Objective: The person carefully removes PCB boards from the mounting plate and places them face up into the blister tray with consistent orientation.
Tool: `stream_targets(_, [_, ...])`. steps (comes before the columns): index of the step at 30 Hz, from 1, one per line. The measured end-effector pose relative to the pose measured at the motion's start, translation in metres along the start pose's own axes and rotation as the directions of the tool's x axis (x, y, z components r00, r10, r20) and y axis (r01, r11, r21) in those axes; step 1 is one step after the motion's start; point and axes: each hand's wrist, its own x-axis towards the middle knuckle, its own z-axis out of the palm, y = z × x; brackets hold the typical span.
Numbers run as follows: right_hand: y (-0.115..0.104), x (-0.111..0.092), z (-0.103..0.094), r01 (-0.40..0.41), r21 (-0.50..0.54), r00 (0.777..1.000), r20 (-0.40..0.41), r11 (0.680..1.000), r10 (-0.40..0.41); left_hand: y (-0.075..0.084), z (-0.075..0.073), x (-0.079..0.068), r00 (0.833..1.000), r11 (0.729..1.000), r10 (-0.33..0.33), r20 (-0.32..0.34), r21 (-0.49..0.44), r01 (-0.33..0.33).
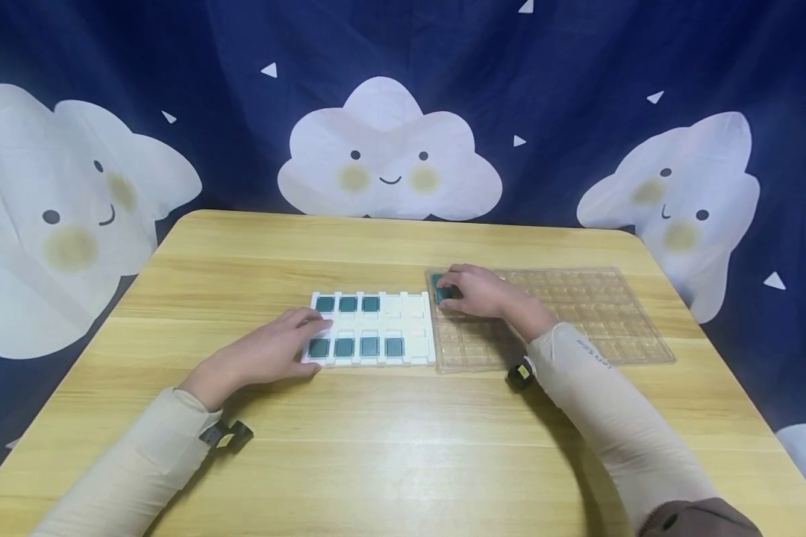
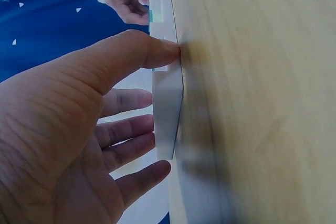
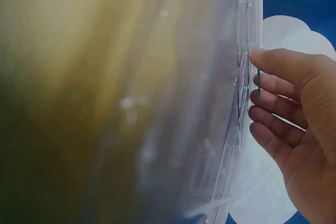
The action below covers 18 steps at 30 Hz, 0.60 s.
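Note:
A white tray [image 1: 413, 330] lies on the table, with several square green chips in its two rows of slots; one front-row chip [image 1: 394, 347] is patterned with pale dots. My left hand [image 1: 269, 347] rests against the tray's left end, thumb at the front edge and fingers loosely extended over the end. Right beside it is a clear plastic tray [image 1: 551, 317] with a grid of pockets. At its far-left corner my right hand [image 1: 480, 291] pinches a green chip [image 1: 438, 287]. Edge-on, that chip [image 3: 259, 83] shows between thumb and fingers in the right wrist view.
The wooden table [image 1: 403, 447] extends in front of both trays. Behind its back edge hangs a dark blue curtain [image 1: 228, 37] with white smiling clouds. Small black devices [image 1: 520, 374] sit at both wrists.

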Motion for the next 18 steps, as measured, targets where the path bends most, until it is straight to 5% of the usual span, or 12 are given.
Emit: stream_targets(18, [-0.0031,-0.0042,0.0014,-0.002,0.003,1.0,-0.031,1.0,0.002,0.001,0.0003,0.0004,1.0,1.0,0.006,-0.008,-0.002,-0.006])
